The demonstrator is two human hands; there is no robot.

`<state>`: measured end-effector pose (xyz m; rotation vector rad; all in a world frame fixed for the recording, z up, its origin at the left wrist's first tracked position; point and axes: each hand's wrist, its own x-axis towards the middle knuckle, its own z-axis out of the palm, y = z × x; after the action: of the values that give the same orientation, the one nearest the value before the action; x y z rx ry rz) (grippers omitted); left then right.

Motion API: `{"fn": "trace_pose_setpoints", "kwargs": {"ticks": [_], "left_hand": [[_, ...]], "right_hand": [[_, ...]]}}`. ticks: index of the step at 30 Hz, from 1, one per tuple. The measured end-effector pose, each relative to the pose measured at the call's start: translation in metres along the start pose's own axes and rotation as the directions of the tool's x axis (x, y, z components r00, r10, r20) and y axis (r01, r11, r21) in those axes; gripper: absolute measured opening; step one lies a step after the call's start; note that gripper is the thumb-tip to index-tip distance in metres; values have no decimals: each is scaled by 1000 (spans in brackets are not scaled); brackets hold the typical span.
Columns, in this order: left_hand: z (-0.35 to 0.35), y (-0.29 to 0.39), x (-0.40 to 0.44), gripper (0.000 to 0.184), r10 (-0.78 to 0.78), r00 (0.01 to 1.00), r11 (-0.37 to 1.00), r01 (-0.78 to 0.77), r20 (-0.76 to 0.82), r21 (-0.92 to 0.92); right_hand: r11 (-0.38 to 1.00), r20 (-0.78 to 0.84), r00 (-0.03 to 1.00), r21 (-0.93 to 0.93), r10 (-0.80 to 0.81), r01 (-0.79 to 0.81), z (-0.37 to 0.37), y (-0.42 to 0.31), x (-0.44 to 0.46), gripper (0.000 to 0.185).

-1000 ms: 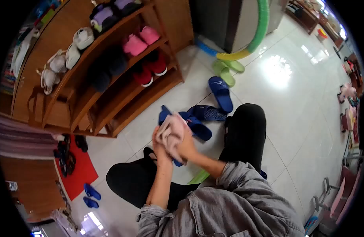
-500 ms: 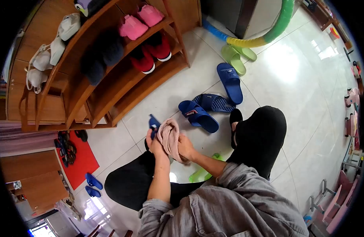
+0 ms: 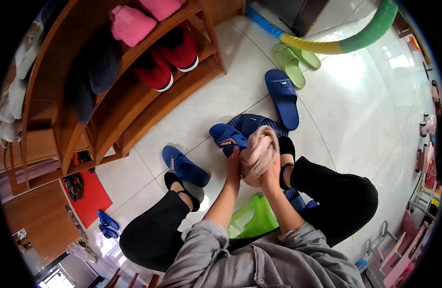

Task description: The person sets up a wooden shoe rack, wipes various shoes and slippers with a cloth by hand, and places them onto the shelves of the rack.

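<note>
Evidently, a pink cloth point(image 3: 261, 150) was being held up, bunched and twisted, between the two hands, above the tiled floor point(image 3: 173, 117) and in front of the knees. By the right hand point(image 3: 271, 172) it was gripped at its lower right side. The left hand point(image 3: 234, 165) was set against its left edge, thumb raised (its fingers were hidden by the cloth, so how firmly they were closed could not be told). Beyond the cloth, a blue slipper with a labelled strap point(image 3: 224, 134) was partly covered from view, and a patterned blue slipper point(image 3: 252, 122) was seen just beside it. Near the left foot, a single blue slipper point(image 3: 182, 165) was left lying apart. Between the legs, a bright green plastic object point(image 3: 255, 216) could be seen. To the left, red shoes point(image 3: 180, 50) were stored on a curved wooden rack point(image 3: 156, 113).
</note>
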<state>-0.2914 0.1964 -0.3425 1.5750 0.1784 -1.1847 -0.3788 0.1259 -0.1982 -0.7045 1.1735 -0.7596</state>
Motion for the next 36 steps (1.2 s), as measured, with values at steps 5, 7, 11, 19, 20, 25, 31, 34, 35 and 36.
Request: {"fn": "trace_pose_setpoints", "kwargs": {"ticks": [5, 7, 11, 19, 20, 25, 31, 34, 35, 36], "left_hand": [[42, 37, 14, 38, -213, 960, 887, 113, -180, -448], [32, 54, 13, 38, -233, 957, 807, 91, -173, -583], [-29, 90, -7, 34, 20, 998, 687, 34, 67, -726], [-42, 203, -176, 37, 332, 901, 721, -51, 280, -691], [-42, 207, -198, 37, 341, 899, 721, -61, 276, -691], [-62, 227, -266, 48, 493, 794, 737, -163, 356, -656], [-71, 214, -279, 56, 558, 804, 751, -382, 208, -538], [-68, 204, -261, 52, 579, 789, 704, -359, 203, -613], [-67, 200, -255, 52, 593, 779, 682, -349, 206, -643], [-65, 202, -254, 48, 561, 808, 680, -326, 180, -657]], "right_hand": [[998, 63, 998, -56, -1, 5, -33, -10, 21, 51], [990, -5, 998, -126, -64, 63, -26, -12, 19, 47], [976, 142, 969, -58, -202, 212, -12, -13, 16, 38], [932, 505, 831, -128, -232, 338, 48, -88, -74, 44], [630, 596, 617, -227, -514, 743, 56, -92, -82, 51], [307, 685, 227, -6, -693, 952, 87, -115, -138, 78], [254, 806, 202, -66, -556, 965, 100, -128, -161, 75], [262, 822, 225, -95, -523, 960, 97, -119, -154, 70], [249, 820, 220, -98, -528, 964, 98, -111, -149, 68], [238, 822, 212, -97, -528, 967, 100, -108, -144, 66]]}}
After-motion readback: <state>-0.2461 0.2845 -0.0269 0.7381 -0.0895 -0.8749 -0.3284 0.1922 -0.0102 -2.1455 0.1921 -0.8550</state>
